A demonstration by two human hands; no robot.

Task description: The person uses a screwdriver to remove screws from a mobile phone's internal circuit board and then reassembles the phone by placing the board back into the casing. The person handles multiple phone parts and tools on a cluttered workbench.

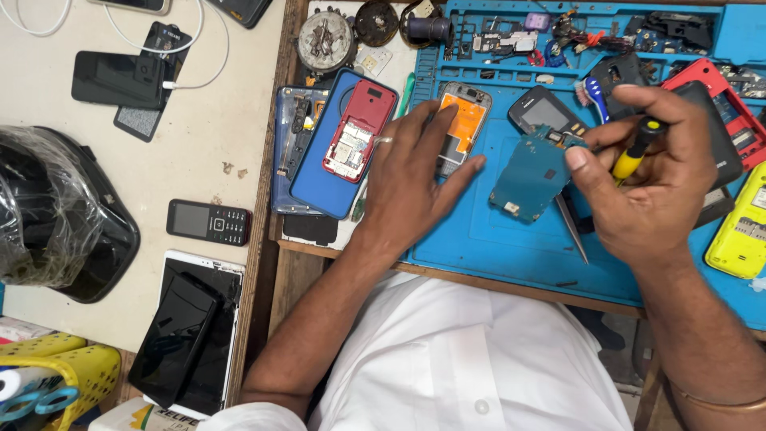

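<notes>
The right hand (650,179) covers most of the yellow-handled screwdriver (632,156) — its tip cannot be seen — and also hides the edge of the teal circuit board (531,175) and part of the dark phone (714,152) behind it. The left hand (411,179) lies over the lower end of the orange-backed phone frame (461,124), and the small parts in the tray compartments (574,36) are too tiny to tell apart. The yellow phone (738,231) is cut off by the right edge, the plastic-wrapped black thing (56,211) — perhaps a helmet — by the left.
</notes>
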